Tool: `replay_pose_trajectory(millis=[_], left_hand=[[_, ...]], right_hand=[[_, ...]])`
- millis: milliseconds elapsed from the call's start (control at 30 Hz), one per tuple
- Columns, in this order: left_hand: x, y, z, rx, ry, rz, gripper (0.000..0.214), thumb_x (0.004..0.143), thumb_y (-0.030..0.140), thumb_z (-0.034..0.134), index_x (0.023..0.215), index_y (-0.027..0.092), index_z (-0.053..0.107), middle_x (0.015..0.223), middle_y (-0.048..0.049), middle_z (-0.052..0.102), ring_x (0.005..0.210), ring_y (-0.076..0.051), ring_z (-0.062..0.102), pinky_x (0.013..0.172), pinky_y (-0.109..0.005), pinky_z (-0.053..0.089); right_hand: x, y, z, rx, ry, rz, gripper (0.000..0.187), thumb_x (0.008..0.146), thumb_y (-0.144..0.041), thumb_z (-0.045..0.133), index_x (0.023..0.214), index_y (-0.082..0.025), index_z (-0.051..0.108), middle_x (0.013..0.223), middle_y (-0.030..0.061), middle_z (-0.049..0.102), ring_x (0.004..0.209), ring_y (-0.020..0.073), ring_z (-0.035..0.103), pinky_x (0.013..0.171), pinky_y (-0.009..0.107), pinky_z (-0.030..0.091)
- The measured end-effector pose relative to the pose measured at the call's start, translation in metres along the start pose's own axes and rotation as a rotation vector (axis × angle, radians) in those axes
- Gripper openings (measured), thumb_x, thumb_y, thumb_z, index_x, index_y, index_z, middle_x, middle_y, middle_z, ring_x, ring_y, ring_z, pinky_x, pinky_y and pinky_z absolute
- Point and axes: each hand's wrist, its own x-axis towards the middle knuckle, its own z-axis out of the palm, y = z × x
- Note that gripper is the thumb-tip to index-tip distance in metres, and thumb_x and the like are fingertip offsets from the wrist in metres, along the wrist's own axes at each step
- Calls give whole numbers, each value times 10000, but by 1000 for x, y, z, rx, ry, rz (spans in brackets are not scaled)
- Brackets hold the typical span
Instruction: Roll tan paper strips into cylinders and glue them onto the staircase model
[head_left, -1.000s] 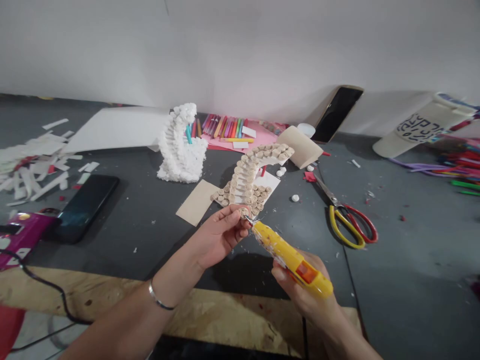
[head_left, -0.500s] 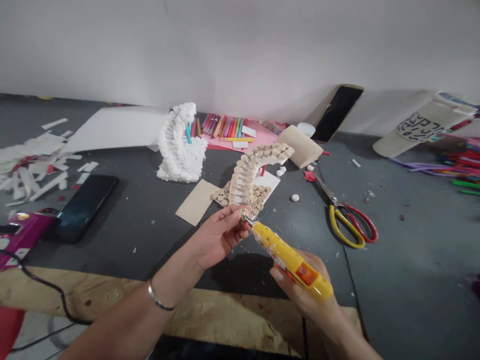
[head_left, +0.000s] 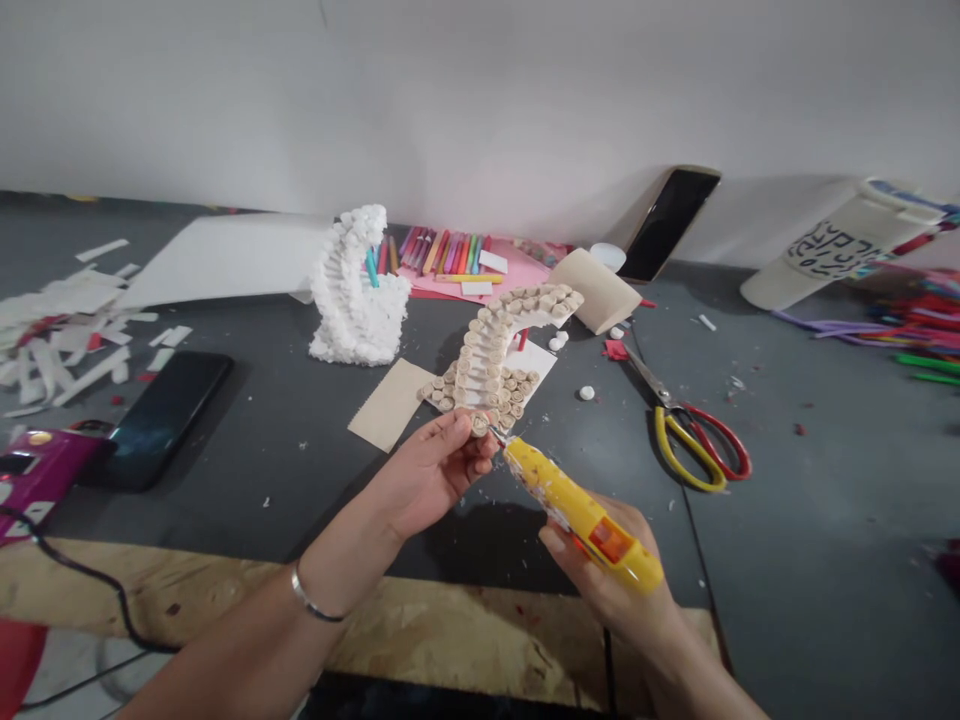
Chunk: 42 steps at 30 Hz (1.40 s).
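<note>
Between the thumb and fingers of my left hand (head_left: 441,465) is a small beige paper coil (head_left: 480,426). My right hand (head_left: 615,560) is wrapped round a yellow hot glue gun (head_left: 581,510), whose metal nozzle (head_left: 496,435) points at the coil's right edge; I cannot tell whether they touch. Just beyond stands a curved white model (head_left: 480,345) with beige coils along its edges and round its foot. To its left lies a piece of brown paper (head_left: 385,405). A similar curved model (head_left: 358,290), covered in white bits, stands farther back.
Scissors (head_left: 686,435) with red and yellow handles lie to the right. Phones (head_left: 169,420), a purple device (head_left: 49,475) and paper strips (head_left: 67,325) are at left. Markers (head_left: 450,253), a cardboard roll (head_left: 596,290), a leaning phone (head_left: 671,225) and a tumbler (head_left: 817,245) line the back.
The coil in my left hand has turned so its flat face shows more, and the nozzle sits slightly off to its right. The whole view has shifted a little.
</note>
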Motion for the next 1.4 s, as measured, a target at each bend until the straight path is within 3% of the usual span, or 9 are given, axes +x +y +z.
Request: replay_pose_trajectory(millis=[300, 567, 767, 933, 1100, 1233, 1400], left_hand=[[-1, 3, 4, 18, -24, 5, 269, 700, 296, 836, 794, 111, 665, 733, -6, 590, 642, -73, 550, 588, -166, 486], [-3, 4, 4, -4, -45, 3, 239, 747, 284, 799, 784, 113, 637, 755, -13, 579, 671, -81, 556, 606, -173, 470], [-7, 1, 5, 19, -68, -15, 240, 744, 274, 803, 838, 109, 656, 749, -18, 586, 678, -86, 563, 620, -178, 474], [-6, -6, 3, 54, -131, -35, 278, 712, 277, 834, 866, 104, 680, 752, -25, 609, 695, -91, 577, 644, -188, 486], [-5, -8, 3, 61, -175, -52, 286, 707, 272, 840, 891, 107, 697, 784, -24, 623, 724, -87, 594, 678, -184, 498], [-8, -9, 7, 64, -181, -94, 281, 682, 244, 855, 874, 114, 697, 802, -20, 628, 712, -82, 603, 655, -174, 499], [-11, -14, 12, 92, -205, -154, 226, 713, 253, 835, 830, 125, 690, 770, -19, 638, 682, -70, 606, 638, -152, 487]], right_hand=[[-2, 5, -2, -74, 102, -47, 271, 884, -273, 541, 627, -204, 490, 537, -36, 473, 452, 90, 433, 451, 222, 370], [-8, 22, -5, -116, 252, 162, 242, 884, -314, 598, 678, -204, 532, 606, -20, 543, 503, 112, 493, 491, 241, 399], [-19, 30, -18, -398, 255, 164, 274, 898, -394, 589, 712, -217, 493, 642, -3, 528, 554, 137, 497, 531, 268, 379], [-35, 46, -32, -684, 115, 213, 361, 896, -566, 521, 799, -218, 515, 732, 44, 570, 687, 219, 564, 607, 331, 432], [-58, 62, -49, -721, -69, 207, 541, 880, -639, 488, 1165, -186, 568, 1084, 138, 654, 958, 312, 631, 794, 443, 511], [-48, 37, -57, -629, 34, 159, 481, 912, -533, 515, 1272, -213, 537, 1259, 133, 605, 1132, 309, 589, 932, 466, 483], [-6, -11, -38, -315, 83, 85, 249, 925, -336, 565, 1158, -249, 588, 1141, 77, 637, 1071, 215, 611, 910, 366, 497]])
